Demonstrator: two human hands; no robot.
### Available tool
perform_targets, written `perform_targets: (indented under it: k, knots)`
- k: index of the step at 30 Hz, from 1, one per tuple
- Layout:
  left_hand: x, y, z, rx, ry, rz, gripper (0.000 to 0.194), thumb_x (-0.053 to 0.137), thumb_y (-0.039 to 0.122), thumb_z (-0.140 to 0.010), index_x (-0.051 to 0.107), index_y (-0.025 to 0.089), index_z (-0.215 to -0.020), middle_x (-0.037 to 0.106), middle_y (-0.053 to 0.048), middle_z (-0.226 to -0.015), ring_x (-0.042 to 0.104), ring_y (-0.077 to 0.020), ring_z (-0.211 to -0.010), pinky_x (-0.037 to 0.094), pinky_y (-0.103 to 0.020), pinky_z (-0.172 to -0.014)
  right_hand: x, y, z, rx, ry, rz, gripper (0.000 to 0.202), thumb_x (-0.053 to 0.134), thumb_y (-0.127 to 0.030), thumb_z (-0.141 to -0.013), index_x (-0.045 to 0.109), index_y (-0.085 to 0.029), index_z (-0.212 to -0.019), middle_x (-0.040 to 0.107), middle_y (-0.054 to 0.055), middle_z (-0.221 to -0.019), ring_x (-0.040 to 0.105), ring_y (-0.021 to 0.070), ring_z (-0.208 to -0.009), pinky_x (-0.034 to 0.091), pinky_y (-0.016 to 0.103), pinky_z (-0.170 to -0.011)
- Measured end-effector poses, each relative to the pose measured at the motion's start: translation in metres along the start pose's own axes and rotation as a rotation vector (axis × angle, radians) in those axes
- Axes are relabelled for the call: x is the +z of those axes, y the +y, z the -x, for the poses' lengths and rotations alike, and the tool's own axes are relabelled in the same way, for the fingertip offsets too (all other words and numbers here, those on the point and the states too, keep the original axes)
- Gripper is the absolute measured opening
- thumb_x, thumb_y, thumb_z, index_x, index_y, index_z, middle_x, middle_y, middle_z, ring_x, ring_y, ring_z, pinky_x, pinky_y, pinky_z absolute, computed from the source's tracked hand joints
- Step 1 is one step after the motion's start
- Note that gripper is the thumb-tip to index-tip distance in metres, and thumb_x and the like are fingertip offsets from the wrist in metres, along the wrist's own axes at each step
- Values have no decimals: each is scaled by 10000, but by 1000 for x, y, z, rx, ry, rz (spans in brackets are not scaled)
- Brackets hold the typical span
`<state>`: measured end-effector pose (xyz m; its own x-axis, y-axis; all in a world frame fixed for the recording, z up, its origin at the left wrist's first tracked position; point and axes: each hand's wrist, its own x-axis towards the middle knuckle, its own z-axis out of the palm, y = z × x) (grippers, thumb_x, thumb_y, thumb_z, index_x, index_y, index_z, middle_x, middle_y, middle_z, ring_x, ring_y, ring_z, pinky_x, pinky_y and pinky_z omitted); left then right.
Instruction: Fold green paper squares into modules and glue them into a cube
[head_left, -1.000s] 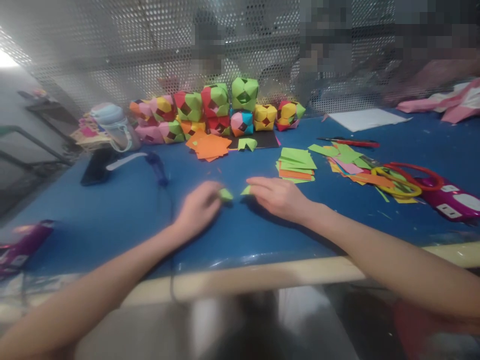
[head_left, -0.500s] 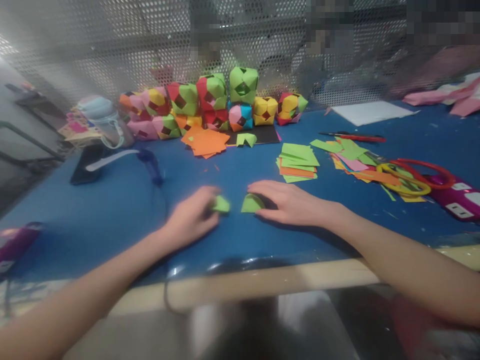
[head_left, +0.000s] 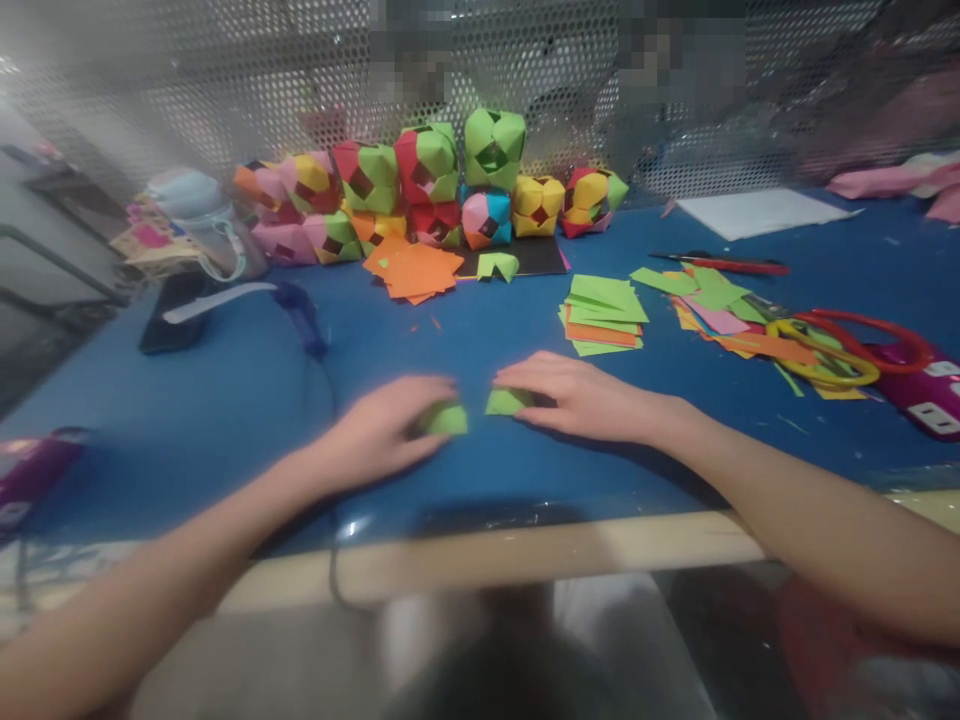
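Observation:
Near the front of the blue table, my left hand has its fingers closed on a small green folded paper. My right hand grips another green folded paper, thumb below and fingers above. A narrow gap separates the two pieces. Behind my right hand lies a stack of green and orange paper squares. A separate green folded piece rests farther back on a dark sheet, beside orange paper squares.
Colourful folded paper balls line the back. Paper scraps, yellow scissors, red scissors and a white sheet are at the right. A glue gun, phone and bottle are left.
The left hand has moved slightly right, and more of its green piece shows. The right hand stays closed on its piece. The view has shifted slightly.

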<state>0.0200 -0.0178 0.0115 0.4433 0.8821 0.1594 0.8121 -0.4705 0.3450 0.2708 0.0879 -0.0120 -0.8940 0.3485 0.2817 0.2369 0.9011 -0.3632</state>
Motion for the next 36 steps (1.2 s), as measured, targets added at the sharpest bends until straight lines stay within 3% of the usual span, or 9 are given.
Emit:
perform_targets:
  k: [6,13,17,23,36]
  knots:
    - [9,-9,0,37,30,7,292,502,294,-878,607,152,-1111,664,-109,-1137,605,-216,-1070,486,-391,-941,2,-5,-3,24,41,-23,301,541,-217,-865,624,-160,-1149,668,95,-1135,591,223,-1038,484,397,-911]
    - [15,-5,-6,-174,253,153,292,544,343,-846,626,159,-1058,687,-90,-1074,642,-198,-965,514,-357,-868,7,-20,-10,183,243,-182,289,605,-233,-815,644,-189,-1098,684,73,-1095,620,210,-978,512,392,-863]
    - [18,-1,-8,-249,329,240,318,582,386,-822,642,158,-1035,702,-76,-1004,653,-186,-874,523,-337,-813,11,-26,-14,175,319,-182,271,607,-224,-818,644,-183,-1084,687,74,-1085,620,214,-982,510,405,-870]
    - [19,6,-10,-325,350,331,344,611,437,-795,652,166,-1003,705,-66,-953,649,-183,-839,515,-332,-797,14,-28,-15,109,423,-76,276,590,-223,-843,629,-162,-1109,681,97,-1083,602,221,-984,501,416,-876]
    - [16,9,-11,-414,368,369,358,615,442,-781,661,180,-1020,695,-49,-878,630,-183,-816,501,-322,-757,15,-27,-16,68,455,41,265,566,-204,-863,625,-161,-1117,688,93,-1043,606,226,-940,508,413,-849]
